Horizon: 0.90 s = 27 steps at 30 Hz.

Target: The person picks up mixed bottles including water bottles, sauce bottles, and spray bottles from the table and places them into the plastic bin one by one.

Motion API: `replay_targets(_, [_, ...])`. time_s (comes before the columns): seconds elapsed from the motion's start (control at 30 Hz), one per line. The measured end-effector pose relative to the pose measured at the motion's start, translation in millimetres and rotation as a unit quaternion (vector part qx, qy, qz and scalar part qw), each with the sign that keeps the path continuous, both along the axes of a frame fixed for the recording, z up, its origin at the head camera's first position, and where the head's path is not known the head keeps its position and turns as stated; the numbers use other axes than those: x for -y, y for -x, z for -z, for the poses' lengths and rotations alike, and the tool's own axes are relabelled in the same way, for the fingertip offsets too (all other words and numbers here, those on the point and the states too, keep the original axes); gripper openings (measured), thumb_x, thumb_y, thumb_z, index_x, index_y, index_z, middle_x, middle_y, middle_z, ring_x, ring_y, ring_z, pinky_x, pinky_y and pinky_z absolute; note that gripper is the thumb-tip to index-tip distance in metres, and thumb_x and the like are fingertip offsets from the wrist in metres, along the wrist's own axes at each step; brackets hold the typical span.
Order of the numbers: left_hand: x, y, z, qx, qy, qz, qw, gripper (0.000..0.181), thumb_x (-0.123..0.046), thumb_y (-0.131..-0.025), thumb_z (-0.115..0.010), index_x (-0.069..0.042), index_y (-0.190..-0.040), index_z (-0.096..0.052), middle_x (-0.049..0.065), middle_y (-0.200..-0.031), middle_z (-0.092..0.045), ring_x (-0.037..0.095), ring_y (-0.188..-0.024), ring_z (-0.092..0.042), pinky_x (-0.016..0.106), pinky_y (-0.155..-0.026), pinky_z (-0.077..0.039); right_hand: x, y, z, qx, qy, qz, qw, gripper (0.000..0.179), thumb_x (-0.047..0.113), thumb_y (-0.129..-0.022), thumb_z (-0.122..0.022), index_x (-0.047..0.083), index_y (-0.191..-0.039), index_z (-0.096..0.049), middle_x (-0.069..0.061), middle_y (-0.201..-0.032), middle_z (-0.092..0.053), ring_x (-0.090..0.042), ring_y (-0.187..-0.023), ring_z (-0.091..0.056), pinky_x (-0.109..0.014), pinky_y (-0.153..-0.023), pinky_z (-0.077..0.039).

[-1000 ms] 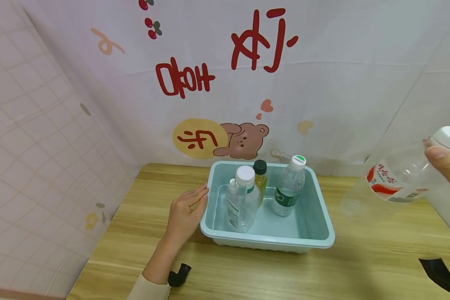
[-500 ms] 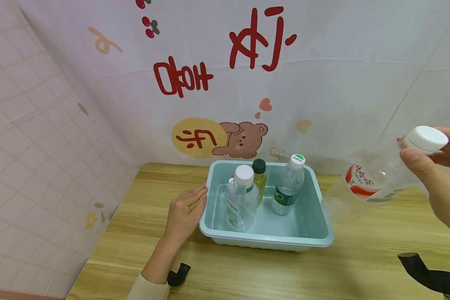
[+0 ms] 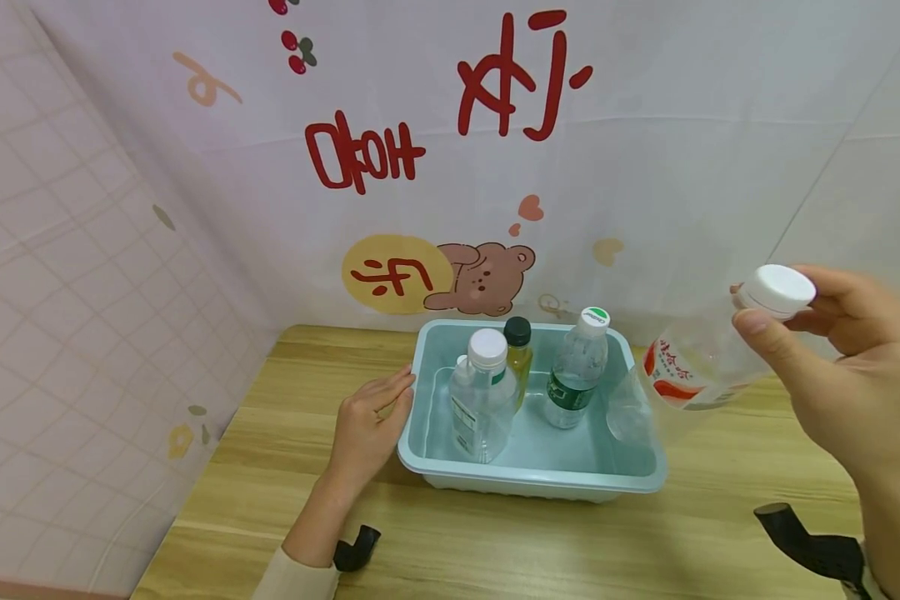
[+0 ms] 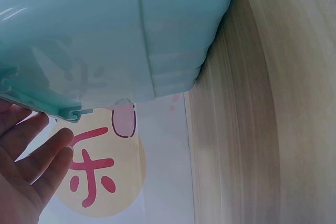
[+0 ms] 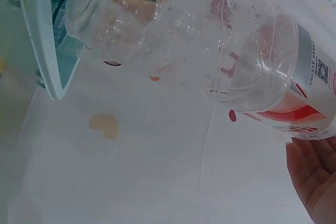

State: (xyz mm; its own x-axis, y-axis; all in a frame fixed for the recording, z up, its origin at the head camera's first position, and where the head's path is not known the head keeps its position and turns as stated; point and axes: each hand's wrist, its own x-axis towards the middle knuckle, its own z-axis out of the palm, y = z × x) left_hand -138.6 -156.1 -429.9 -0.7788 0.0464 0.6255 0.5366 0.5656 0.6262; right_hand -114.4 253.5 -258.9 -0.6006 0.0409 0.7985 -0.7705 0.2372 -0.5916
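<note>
My right hand (image 3: 847, 358) grips a large clear plastic bottle (image 3: 701, 367) by its neck, just under the white cap. The bottle has a red and white label and tilts with its base down to the left, over the right rim of a light blue plastic basin (image 3: 540, 479). At the basin's left rim, the fingers of my left hand (image 3: 371, 425) rest against the edge, fairly straight. Inside the basin stand a clear bottle with a white cap (image 3: 487, 400), a dark-capped bottle of yellow liquid (image 3: 520, 358) and a green-labelled water bottle (image 3: 576, 371).
A small white cap (image 3: 461, 363) shows partly behind the clear bottle in the basin. The wooden table (image 3: 495, 550) carries the basin. A printed white cloth (image 3: 682, 150) hangs close behind, and another grid-patterned cloth (image 3: 60, 250) hangs at the left.
My right hand has brought the clear bottle leftward from the right edge, and its base now overlaps the basin's right side. The left hand stays at the rim.
</note>
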Motion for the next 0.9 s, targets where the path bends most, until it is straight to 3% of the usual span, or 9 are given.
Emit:
replay_targets(0.17, [0.5, -0.2, 0.5, -0.004, -0.001, 0.001, 1.0000, 0.024, -0.003, -0.092, -0.075, 0.000, -0.115, -0.080, 0.011, -0.124, -0.074, 0.030, -0.112, -0.073, 0.049, -0.094, -0.059, 13, 0.9, 2.2, -0.010, 0.045, -0.035, 0.9983, 0.034, -0.021, -0.077, -0.075, -0.028, -0.108, -0.064, -0.009, -0.097, -0.079, -0.013, -0.081, -0.073, -0.016, -0.082, -0.057])
replay_targets(0.3, [0.7, 0.1, 1.3, -0.003, -0.001, 0.002, 1.0000, 0.024, -0.003, -0.092, -0.076, -0.001, -0.116, -0.080, 0.012, -0.124, -0.074, 0.030, -0.112, -0.073, 0.050, -0.094, -0.059, 21, 1.1, 5.2, -0.013, 0.039, -0.024, 0.9989, 0.032, -0.021, -0.075, -0.076, -0.028, -0.104, -0.065, -0.007, -0.095, -0.079, -0.012, -0.078, -0.071, -0.016, -0.079, -0.057])
replay_targets(0.53, [0.3, -0.1, 0.5, -0.001, -0.001, 0.004, 1.0000, 0.024, -0.003, -0.092, -0.075, 0.000, -0.116, -0.080, 0.012, -0.125, -0.074, 0.031, -0.112, -0.073, 0.050, -0.095, -0.059, 31, -1.3, 13.5, 0.020, -0.042, 0.059, 0.9971, 0.034, -0.011, -0.080, -0.082, -0.021, -0.109, -0.068, 0.004, -0.097, -0.077, -0.006, -0.079, -0.069, -0.014, -0.080, -0.055])
replay_targets(0.9, [-0.4, -1.6, -0.7, 0.012, 0.001, -0.004, 0.9999, 0.023, -0.005, -0.094, -0.074, -0.002, -0.116, -0.080, 0.007, -0.125, -0.074, 0.028, -0.111, -0.073, 0.048, -0.095, -0.059, 44, 2.3, 35.8, 0.049, -0.099, 0.064, 0.9918, 0.040, -0.019, -0.073, -0.083, -0.013, -0.111, -0.072, 0.011, -0.099, -0.074, -0.001, -0.080, -0.069, -0.012, -0.080, -0.055])
